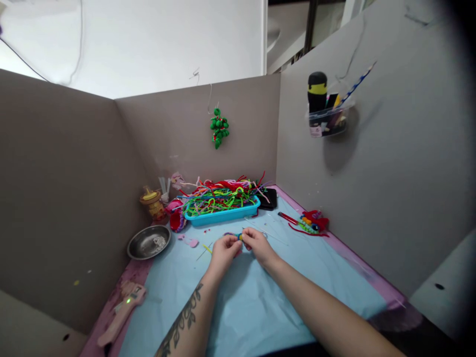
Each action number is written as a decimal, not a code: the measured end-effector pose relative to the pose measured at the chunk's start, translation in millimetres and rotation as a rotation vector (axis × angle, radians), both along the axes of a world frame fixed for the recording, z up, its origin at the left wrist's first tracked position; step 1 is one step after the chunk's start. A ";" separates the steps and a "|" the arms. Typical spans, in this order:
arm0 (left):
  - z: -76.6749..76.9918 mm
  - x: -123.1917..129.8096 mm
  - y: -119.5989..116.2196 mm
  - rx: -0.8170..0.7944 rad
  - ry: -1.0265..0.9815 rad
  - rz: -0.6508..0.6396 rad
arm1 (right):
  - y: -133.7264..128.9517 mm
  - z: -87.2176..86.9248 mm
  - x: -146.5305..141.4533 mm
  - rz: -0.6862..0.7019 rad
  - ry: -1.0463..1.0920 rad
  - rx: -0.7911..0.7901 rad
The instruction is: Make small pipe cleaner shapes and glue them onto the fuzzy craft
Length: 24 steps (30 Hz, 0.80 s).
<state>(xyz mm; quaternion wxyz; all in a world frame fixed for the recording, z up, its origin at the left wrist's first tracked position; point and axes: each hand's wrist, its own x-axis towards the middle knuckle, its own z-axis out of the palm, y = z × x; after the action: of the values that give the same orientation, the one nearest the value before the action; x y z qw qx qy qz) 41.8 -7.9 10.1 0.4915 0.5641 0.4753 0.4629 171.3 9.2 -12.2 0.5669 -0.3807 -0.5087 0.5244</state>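
My left hand (225,248) and my right hand (256,242) meet above the middle of the light-blue cloth, fingertips almost touching. Both are closed in a pinch on a small blue-and-yellow pipe cleaner piece (240,237); most of it is covered by my fingers. Beyond them stands a turquoise tray (223,216) heaped with pipe cleaners (223,196) in green, red, pink and other colours. Left of my left hand lie a short yellow pipe cleaner (207,249) and a pink cut-out piece (192,242).
A metal bowl (143,243) with small clear bits sits at left, above a pink glue gun (124,312) with a green light. Colourful pipe cleaner figures (314,222) and a red pen (287,218) lie at right. A green ornament (219,129) and a plastic holder (327,121) hang on the grey panels.
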 end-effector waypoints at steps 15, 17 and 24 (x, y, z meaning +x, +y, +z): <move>2.0 -7.0 1.6 0.140 0.104 0.000 | -3.4 5.8 -1.1 0.074 0.079 -0.092; 4.7 -10.3 1.5 0.132 0.137 -0.042 | -2.3 6.1 2.3 0.076 0.042 -0.073; 8.0 -16.8 1.5 0.154 0.272 -0.174 | -0.5 12.7 13.3 0.117 -0.175 0.078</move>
<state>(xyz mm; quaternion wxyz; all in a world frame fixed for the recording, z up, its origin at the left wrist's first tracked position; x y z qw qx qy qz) 25.0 -6.4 18.1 0.4163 0.6966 0.4497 0.3732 184.6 8.6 0.5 0.5031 -0.3722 -0.5975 0.5014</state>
